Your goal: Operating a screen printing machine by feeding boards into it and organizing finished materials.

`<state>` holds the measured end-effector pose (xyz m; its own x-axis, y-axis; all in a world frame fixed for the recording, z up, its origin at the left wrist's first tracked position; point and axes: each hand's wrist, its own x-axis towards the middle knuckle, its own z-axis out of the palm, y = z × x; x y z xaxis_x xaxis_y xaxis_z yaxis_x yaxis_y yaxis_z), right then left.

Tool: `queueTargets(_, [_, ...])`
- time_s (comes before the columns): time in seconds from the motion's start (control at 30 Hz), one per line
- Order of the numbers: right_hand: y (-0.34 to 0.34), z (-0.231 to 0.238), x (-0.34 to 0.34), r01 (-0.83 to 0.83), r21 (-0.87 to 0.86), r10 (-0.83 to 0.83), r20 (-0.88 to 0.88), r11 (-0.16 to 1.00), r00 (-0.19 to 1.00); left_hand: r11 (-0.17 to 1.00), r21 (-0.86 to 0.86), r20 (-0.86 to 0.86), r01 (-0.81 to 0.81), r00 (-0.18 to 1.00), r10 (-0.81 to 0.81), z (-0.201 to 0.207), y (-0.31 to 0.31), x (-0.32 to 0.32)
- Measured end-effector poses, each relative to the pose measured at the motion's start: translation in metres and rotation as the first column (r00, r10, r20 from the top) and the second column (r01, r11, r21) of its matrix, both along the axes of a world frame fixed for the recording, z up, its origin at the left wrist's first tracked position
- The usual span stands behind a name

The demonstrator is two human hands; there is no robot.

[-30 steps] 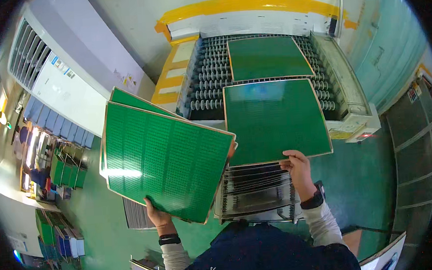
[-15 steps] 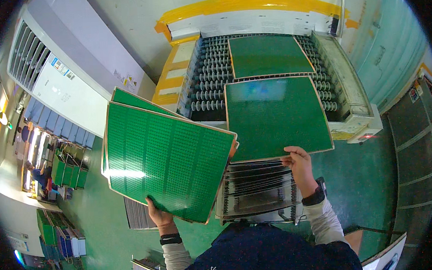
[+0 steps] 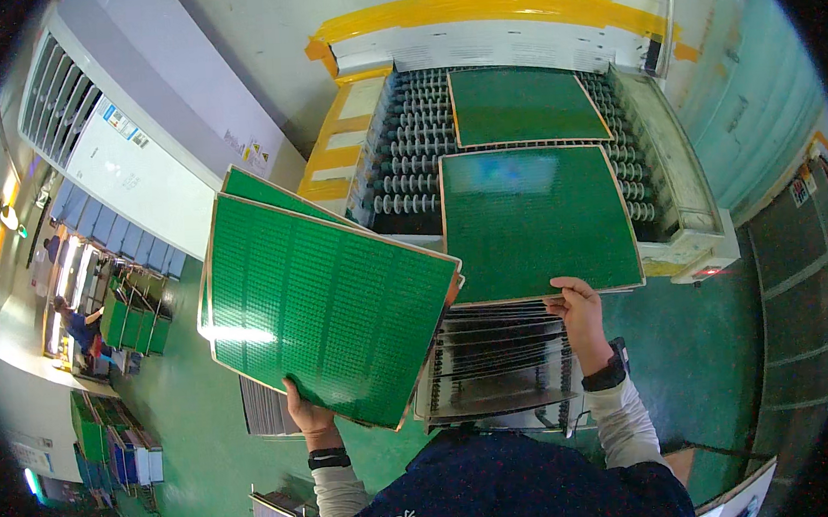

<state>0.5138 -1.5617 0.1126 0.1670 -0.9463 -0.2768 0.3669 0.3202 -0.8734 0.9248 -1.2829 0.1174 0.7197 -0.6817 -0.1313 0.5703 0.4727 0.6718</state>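
Green factory floor below, and at the roller conveyor (image 3: 400, 179) the right hand (image 3: 578, 310) pinches the near edge of a green panel (image 3: 537, 221) lying on its rollers, while the left hand (image 3: 307, 415) grips a tilted panel stack (image 3: 327, 302) from underneath, left of it.

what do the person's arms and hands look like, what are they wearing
Both hands are bare, with no gloves. The left hand has a narrow black band at the wrist, above a light grey long sleeve. The right hand has a chunkier black watch-like band at the wrist and the same light grey sleeve. The sleeves run into a dark navy top with small white markings near the left shoulder.
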Motion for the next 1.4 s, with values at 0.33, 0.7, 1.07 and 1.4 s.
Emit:
queueTargets(0.33, [-0.011,-0.004,0.002,0.014,-0.019,-0.014,0.013,1.0,1.0,1.0,0.025,0.006,-0.011,1.0,0.01,-0.003,-0.003,0.0])
queueTargets(0.7, [-0.024,0.003,0.007,0.009,-0.033,-0.009,0.001,0.999,1.0,1.0,0.004,-0.003,0.001,1.0,-0.001,-0.002,-0.003,0.0])
queueTargets(1.07, [-0.038,0.001,0.008,-0.015,-0.053,0.016,0.01,0.998,1.0,1.0,0.026,-0.008,-0.01,1.0,0.01,0.0,-0.001,-0.003])
queueTargets(1.4, [-0.049,-0.004,0.01,-0.033,-0.066,0.033,-0.006,0.997,0.999,0.997,0.068,-0.005,-0.046,0.999,0.047,0.0,-0.002,-0.005])
